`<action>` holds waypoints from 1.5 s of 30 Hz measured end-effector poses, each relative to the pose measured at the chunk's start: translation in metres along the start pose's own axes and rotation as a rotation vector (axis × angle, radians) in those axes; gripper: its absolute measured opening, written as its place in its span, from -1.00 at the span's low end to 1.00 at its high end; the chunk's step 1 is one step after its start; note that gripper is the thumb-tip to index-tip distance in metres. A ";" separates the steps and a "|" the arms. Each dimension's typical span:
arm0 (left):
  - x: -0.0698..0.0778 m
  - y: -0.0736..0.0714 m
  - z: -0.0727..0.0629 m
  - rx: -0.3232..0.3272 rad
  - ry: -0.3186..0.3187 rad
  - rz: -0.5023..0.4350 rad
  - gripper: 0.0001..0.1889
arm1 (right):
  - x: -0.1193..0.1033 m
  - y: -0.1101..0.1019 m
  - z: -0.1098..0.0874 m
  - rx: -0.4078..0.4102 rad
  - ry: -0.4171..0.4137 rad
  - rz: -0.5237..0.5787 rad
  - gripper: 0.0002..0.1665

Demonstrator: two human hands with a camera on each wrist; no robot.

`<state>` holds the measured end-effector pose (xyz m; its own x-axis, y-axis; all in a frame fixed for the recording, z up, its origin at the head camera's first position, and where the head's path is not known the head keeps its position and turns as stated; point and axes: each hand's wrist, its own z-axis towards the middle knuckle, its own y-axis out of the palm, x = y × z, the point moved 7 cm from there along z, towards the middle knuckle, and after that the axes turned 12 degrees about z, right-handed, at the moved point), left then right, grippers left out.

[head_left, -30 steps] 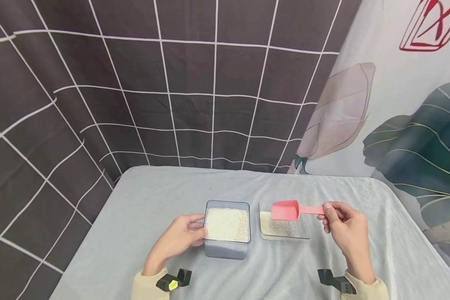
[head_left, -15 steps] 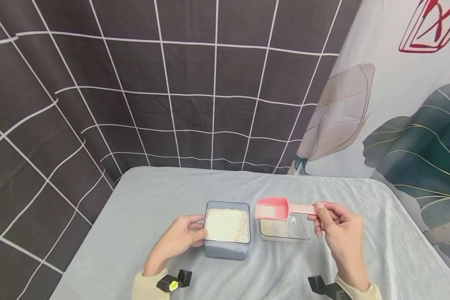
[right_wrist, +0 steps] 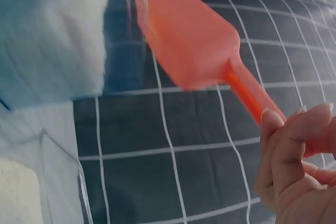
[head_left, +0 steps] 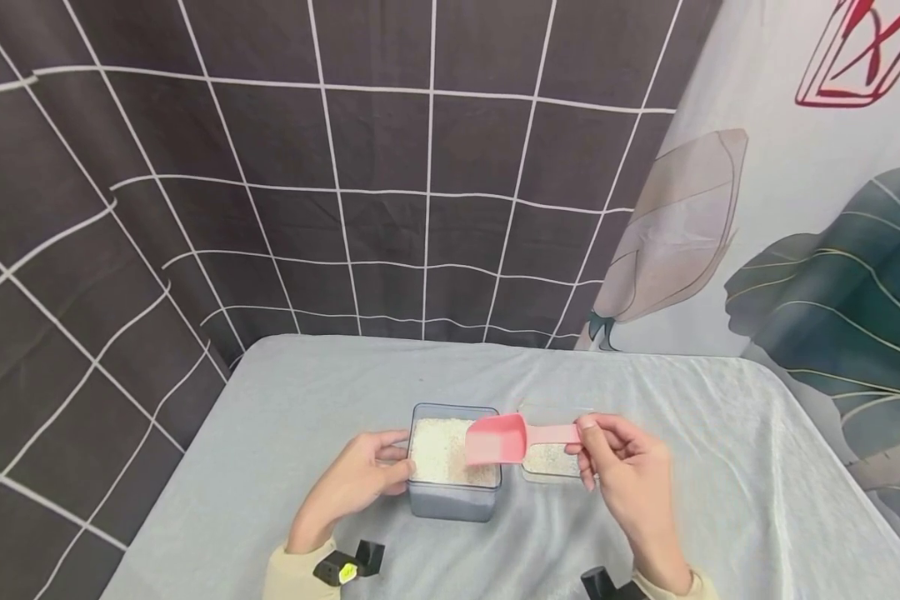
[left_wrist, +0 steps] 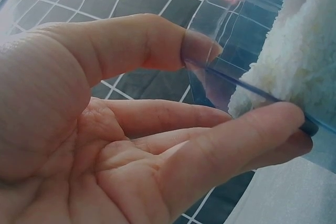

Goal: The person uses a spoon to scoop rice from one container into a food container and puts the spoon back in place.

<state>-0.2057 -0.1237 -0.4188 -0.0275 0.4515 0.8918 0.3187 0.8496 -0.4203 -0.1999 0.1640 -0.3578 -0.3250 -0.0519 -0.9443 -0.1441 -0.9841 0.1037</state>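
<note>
A blue-tinted clear container stands on the table, filled high with white rice. At its left side my left hand holds the wall near the rim, thumb and fingers spread about it; the left wrist view shows the fingertips at the edge. My right hand pinches the handle of a pink scoop. The scoop's bowl is over the right part of the container, its inside bare of visible grains. In the right wrist view the scoop is beside the container's upper wall.
A shallow clear tray with a thin layer of grains lies just right of the container, partly hidden by the scoop and right hand. A pale grey cloth covers the table. Behind hangs a dark gridded curtain.
My right hand has carried the scoop leftward from above the clear tray to over the blue container. The left hand and the container have stayed in place.
</note>
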 end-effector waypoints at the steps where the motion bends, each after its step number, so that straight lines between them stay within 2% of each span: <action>1: 0.000 0.000 0.000 0.000 0.000 0.001 -0.43 | 0.001 0.004 -0.002 -0.003 -0.001 -0.007 -0.88; 5: 0.000 -0.001 0.000 0.001 0.006 0.006 -0.43 | 0.006 0.019 -0.011 -0.006 -0.004 -0.003 -0.89; 9: 0.000 -0.001 -0.001 0.004 0.013 0.004 -0.44 | 0.009 0.031 -0.018 -0.011 0.000 -0.045 -0.88; 14: -0.001 -0.001 -0.001 -0.003 0.017 -0.001 -0.44 | 0.000 0.045 -0.024 -0.007 -0.024 -0.095 -0.89; 17: -0.002 0.000 -0.001 -0.004 0.009 0.001 -0.44 | -0.003 0.051 -0.025 -0.008 0.014 -0.077 -0.90; 20: -0.002 0.000 -0.001 -0.002 0.005 0.007 -0.43 | 0.004 0.054 -0.025 -0.023 0.041 -0.061 -0.90; 27: 0.001 0.000 -0.003 0.010 -0.002 0.007 -0.43 | 0.035 0.059 -0.030 -0.080 0.059 -0.051 -0.87; 33: 0.000 0.002 -0.003 0.008 -0.009 0.012 -0.42 | 0.044 0.057 -0.027 -0.110 0.120 0.030 -0.82; 37: -0.004 0.004 -0.005 -0.006 -0.019 0.000 -0.41 | 0.052 0.055 -0.027 -0.110 0.193 0.062 -0.82; 45: 0.000 0.002 -0.006 -0.003 0.011 0.012 -0.40 | 0.058 0.053 -0.025 -0.099 0.274 0.111 -0.83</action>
<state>-0.1993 -0.1232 -0.4186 -0.0129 0.4586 0.8885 0.3218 0.8432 -0.4306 -0.2029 0.1049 -0.4148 -0.0677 -0.1908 -0.9793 -0.0260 -0.9809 0.1929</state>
